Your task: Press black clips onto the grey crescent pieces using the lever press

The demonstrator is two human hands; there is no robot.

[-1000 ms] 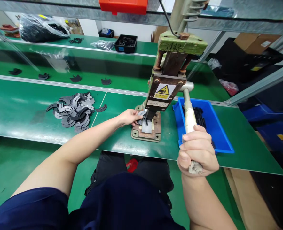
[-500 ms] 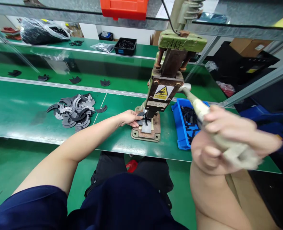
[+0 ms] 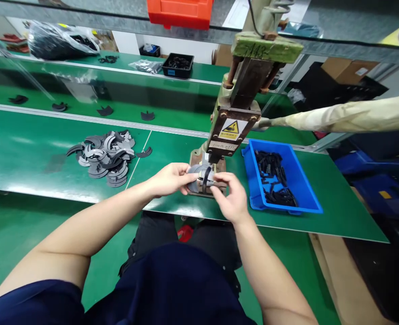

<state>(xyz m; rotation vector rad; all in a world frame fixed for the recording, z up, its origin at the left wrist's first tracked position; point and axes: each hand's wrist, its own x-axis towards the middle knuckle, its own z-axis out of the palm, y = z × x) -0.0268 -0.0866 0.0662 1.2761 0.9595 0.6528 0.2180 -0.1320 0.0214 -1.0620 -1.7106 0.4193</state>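
Note:
In front of the hand press (image 3: pixel 233 126), my left hand (image 3: pixel 174 178) pinches a curved grey plastic part (image 3: pixel 194 170) by its left side. A black strip (image 3: pixel 206 178) stands across the right side of that part. My right hand (image 3: pixel 231 194) is at the strip's right, thumb and forefinger apart and curved toward it; whether the fingertips touch it I cannot tell. Both hands hover over the press base (image 3: pixel 221 164), hiding part of it. The wrapped press lever (image 3: pixel 341 115) sticks out to the right, with no hand on it.
A heap of curved grey parts (image 3: pixel 107 155) lies left on the green bench, one part (image 3: pixel 144 152) beside it. At right stands a blue bin (image 3: pixel 302 180) holding black pieces (image 3: pixel 270 167). Several curved parts lie along the back strip. A metal shelf edge (image 3: pixel 118 18) crosses above.
My right hand has let go of the lever and come to the press base. The lever has swung up. My left hand has drawn the grey part slightly toward me, out from under the ram.

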